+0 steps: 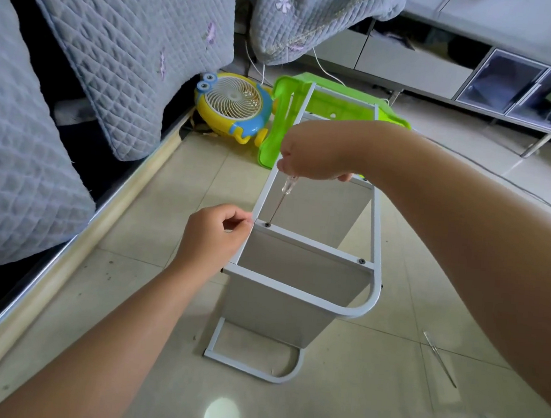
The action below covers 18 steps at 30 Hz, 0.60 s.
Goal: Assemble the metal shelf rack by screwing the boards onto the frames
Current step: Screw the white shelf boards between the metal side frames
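Observation:
A white metal shelf rack [371, 294] stands on its side on the tiled floor, with grey boards [292, 300] set between its two frames. My right hand [309, 151] grips a clear-handled screwdriver [283, 196] from above; its tip sits in a dark screw [267, 225] at the left end of a crossbar. A second screw [361, 260] shows at the right end of the same bar. My left hand [215, 233] pinches the left frame tube beside the driven screw.
A green plastic stool [285, 116] lies tipped behind the rack, next to a yellow and blue toy fan [233, 105]. A quilted bed edge runs along the left. A thin metal tool [439, 358] lies on the floor at right. A low cabinet [511, 86] stands at the back right.

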Each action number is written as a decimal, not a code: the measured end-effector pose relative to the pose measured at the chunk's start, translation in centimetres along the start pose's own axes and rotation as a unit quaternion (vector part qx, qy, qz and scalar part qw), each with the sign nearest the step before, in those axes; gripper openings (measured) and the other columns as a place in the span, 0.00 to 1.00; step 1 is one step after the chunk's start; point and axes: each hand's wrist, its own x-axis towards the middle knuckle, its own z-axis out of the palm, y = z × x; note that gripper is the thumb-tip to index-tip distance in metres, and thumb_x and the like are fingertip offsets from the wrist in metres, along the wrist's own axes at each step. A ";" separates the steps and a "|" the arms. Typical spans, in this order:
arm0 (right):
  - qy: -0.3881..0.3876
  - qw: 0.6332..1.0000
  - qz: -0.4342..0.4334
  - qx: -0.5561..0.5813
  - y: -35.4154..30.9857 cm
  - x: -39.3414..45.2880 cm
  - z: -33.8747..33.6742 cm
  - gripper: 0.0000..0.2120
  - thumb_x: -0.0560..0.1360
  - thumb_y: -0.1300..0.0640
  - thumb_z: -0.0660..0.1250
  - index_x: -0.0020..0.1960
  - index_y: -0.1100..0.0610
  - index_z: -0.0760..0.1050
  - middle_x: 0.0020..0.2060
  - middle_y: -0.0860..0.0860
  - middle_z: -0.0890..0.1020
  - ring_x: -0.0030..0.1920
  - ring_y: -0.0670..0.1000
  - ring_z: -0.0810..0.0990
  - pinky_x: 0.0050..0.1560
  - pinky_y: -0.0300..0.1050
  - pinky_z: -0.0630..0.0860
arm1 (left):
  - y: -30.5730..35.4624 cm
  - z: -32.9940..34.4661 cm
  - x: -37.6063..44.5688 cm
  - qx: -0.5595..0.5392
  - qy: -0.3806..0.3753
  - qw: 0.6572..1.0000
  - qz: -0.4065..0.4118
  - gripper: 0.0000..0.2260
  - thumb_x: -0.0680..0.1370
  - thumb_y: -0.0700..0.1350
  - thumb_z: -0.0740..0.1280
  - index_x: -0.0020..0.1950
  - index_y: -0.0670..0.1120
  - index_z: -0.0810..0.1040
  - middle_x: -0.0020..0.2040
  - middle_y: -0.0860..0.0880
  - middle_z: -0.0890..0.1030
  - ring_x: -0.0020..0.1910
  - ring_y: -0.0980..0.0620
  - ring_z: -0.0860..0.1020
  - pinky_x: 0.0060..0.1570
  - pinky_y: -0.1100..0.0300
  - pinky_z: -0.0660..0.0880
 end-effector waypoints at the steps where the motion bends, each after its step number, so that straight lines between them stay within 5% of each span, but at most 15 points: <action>1: -0.010 1.000 0.007 0.000 0.0 0.0 0.0 0.18 0.80 0.57 0.52 0.52 0.69 0.75 0.32 0.61 0.77 0.21 0.49 0.70 0.21 0.36 0.65 | 0.0 0.0 0.0 -0.002 -0.001 1.000 0.000 0.06 0.74 0.36 0.67 0.47 0.38 0.83 0.40 0.53 0.79 0.39 0.58 0.76 0.39 0.80 0.68; 8: 0.000 0.999 -0.044 -0.006 -0.7 -1.2 -0.2 0.05 0.79 0.59 0.54 0.50 0.59 0.67 0.46 0.56 0.74 0.46 0.56 0.74 0.32 0.41 0.64 | -0.1 0.1 0.1 -0.006 0.002 1.000 0.002 0.05 0.74 0.36 0.67 0.47 0.38 0.82 0.40 0.53 0.79 0.41 0.56 0.77 0.40 0.80 0.68; 10: 0.041 0.998 -0.052 -0.013 -0.9 -1.0 -0.1 0.07 0.79 0.59 0.55 0.51 0.61 0.70 0.43 0.53 0.72 0.46 0.54 0.71 0.32 0.42 0.60 | -0.1 0.0 0.1 -0.008 -0.001 1.000 0.004 0.05 0.74 0.36 0.67 0.47 0.37 0.82 0.41 0.53 0.79 0.41 0.56 0.77 0.40 0.80 0.68; 12: 0.075 0.996 -0.047 -0.021 -1.2 -0.5 0.0 0.12 0.80 0.57 0.54 0.40 0.60 0.67 0.34 0.49 0.67 0.43 0.53 0.68 0.31 0.41 0.58 | -0.1 0.0 0.1 -0.011 -0.007 1.000 0.003 0.06 0.75 0.36 0.67 0.48 0.37 0.82 0.41 0.54 0.79 0.42 0.56 0.77 0.41 0.80 0.68; 15: 0.080 0.997 -0.018 0.009 -1.3 0.1 0.1 0.19 0.80 0.58 0.54 0.30 0.59 0.59 0.29 0.50 0.64 0.29 0.50 0.70 0.23 0.35 0.61 | -0.2 0.0 0.1 -0.015 -0.008 1.000 0.003 0.06 0.75 0.36 0.67 0.48 0.37 0.82 0.42 0.54 0.79 0.41 0.56 0.77 0.41 0.80 0.68; 18: 0.054 0.998 -0.022 0.018 -1.0 -0.2 0.0 0.17 0.80 0.52 0.55 0.36 0.61 0.62 0.33 0.51 0.68 0.35 0.52 0.72 0.27 0.36 0.65 | -0.3 0.1 0.0 -0.017 -0.006 1.000 0.008 0.06 0.74 0.36 0.67 0.47 0.37 0.82 0.42 0.53 0.80 0.40 0.58 0.77 0.42 0.79 0.69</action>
